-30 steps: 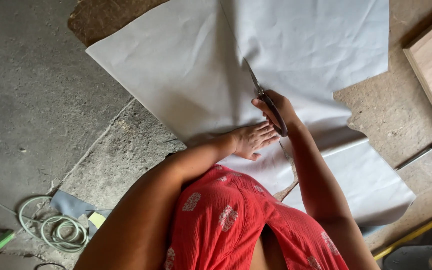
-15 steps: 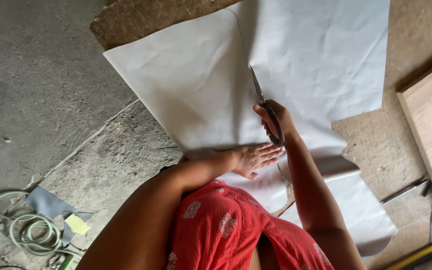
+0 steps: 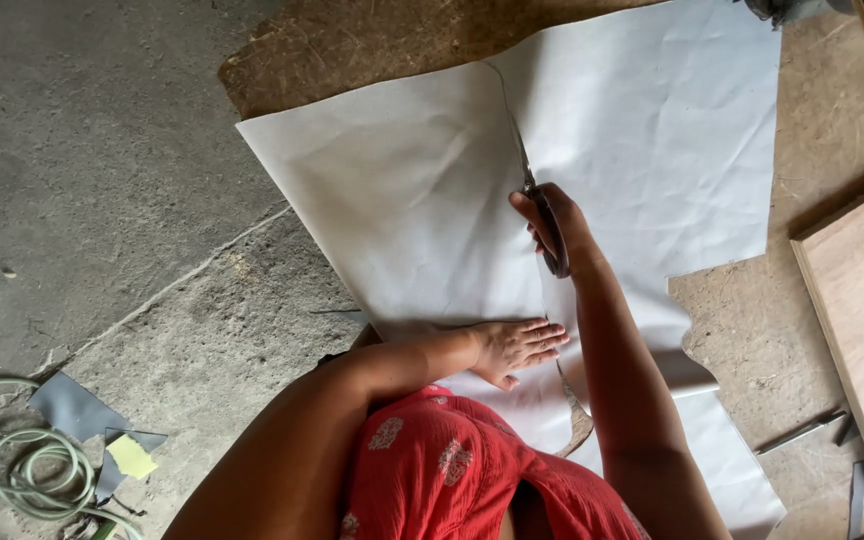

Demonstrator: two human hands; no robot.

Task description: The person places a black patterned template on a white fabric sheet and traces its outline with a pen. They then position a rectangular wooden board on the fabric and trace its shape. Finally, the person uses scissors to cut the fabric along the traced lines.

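Paper (image 3: 402, 190): thin, limp, likely tears easily; left hand (image 3: 517, 348) flat, fingers spread, pinning it at 6 o'clock; right hand (image 3: 552, 225) closed on scissors (image 3: 532, 190), blades toward 12

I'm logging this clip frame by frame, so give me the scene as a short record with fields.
Setting: rough concrete floor
Right hand: grips scissors, blades in the white sheet
Left hand: flat on the sheet, fingers spread, near the cut line
Cut: runs up the sheet's middle towards its far edge
Nearby: wooden board at right; coiled pale green hose at lower left
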